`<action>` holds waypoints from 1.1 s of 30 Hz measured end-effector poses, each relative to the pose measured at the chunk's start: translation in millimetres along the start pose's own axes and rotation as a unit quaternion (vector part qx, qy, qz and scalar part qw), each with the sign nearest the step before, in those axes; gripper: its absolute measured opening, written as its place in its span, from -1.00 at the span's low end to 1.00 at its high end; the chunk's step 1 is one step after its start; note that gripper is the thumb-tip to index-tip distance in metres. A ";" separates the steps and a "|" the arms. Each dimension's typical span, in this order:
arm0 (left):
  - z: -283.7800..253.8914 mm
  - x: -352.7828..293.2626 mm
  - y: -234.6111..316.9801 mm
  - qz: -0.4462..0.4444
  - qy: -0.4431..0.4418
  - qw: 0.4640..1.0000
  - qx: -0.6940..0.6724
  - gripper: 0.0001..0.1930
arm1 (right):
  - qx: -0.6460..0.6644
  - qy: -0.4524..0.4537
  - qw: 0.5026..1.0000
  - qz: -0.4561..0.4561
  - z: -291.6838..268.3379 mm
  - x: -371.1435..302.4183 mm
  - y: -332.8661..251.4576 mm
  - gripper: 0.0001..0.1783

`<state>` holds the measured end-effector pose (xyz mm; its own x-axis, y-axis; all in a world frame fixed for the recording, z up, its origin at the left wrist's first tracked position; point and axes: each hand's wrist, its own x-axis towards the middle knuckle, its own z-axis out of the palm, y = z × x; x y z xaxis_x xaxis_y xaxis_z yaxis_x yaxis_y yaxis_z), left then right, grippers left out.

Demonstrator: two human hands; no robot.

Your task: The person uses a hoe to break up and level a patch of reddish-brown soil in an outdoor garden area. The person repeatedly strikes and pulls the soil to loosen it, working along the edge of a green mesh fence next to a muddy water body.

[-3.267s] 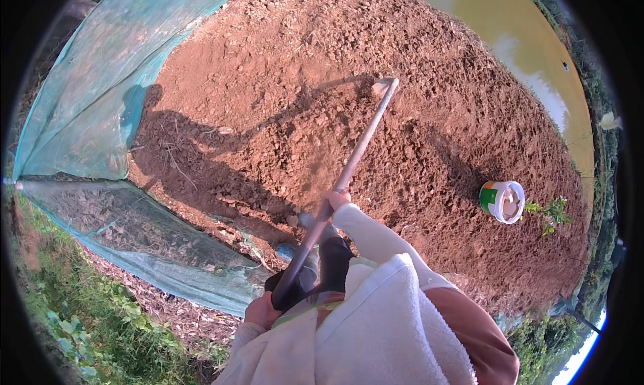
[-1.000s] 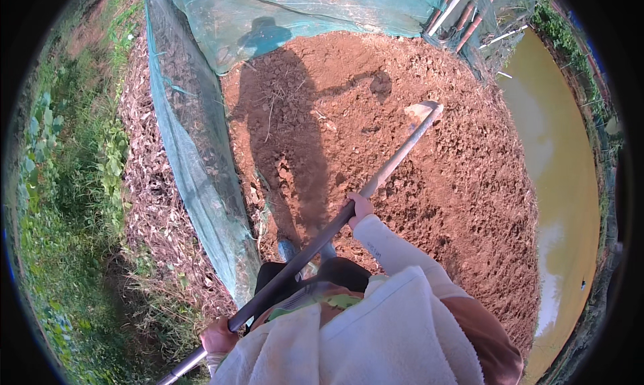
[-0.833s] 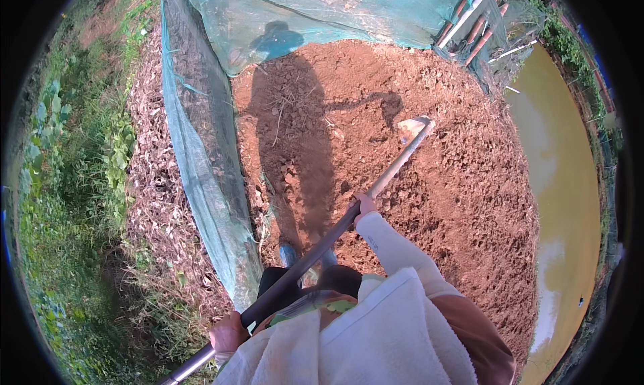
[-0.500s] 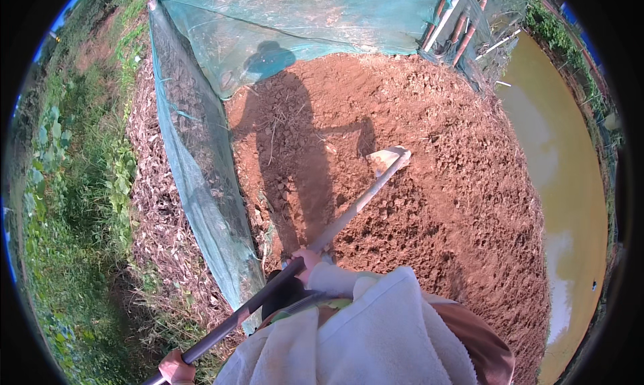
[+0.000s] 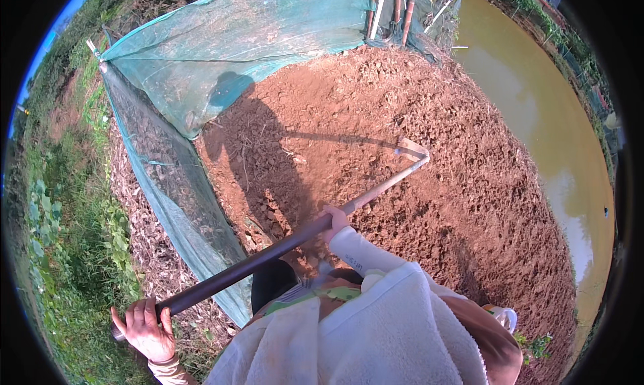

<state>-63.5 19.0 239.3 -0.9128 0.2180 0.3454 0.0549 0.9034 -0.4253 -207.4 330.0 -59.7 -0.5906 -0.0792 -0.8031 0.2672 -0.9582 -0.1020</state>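
A long-handled hoe [image 5: 268, 256] slants across my front, from the lower left up to the right. Its pale, dirt-coated blade [image 5: 410, 147] is over the reddish-brown soil at the far end; I cannot tell whether it touches. My right hand [image 5: 335, 222], in a light sleeve, is closed round the middle of the shaft. Close to the handle's butt end, my left hand [image 5: 149, 333] holds it loosely, with the fingers over one side and the thumb on the other. Clods of loose soil [image 5: 376, 234] lie beneath the shaft.
Green netting [image 5: 181, 197] fences the soil on the left and at the far side, held by poles [image 5: 397, 9]. Weeds [image 5: 74, 264] grow beyond it. Murky water [image 5: 523, 83] borders the plot on the right. A white container [image 5: 504, 316] is partly visible at lower right.
The hoe's blade has moved to the right, and the handle's butt end has risen. Both hands are farther up in view, the right one also farther right. The whole view has turned somewhat.
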 end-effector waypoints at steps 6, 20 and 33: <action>3.9 14.5 -64.3 -0.176 0.280 0.939 0.097 -0.75 | 0.053 0.052 0.993 0.094 3.6 -14.1 28.2 -0.86; 142.7 192.9 -138.7 0.017 0.328 0.143 -0.934 -0.60 | 0.027 0.068 0.997 0.028 114.0 35.7 39.7 -0.86; 155.4 363.7 -110.3 0.068 0.267 0.024 -0.961 -0.63 | -0.005 0.160 0.983 -0.092 143.3 93.2 -13.5 -0.84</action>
<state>-464.4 -58.8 281.8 -0.7440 -0.2236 0.6296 0.4287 -0.8825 0.1932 -375.2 296.3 -49.0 -0.3604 0.1874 -0.9138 0.1871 -0.9452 -0.2676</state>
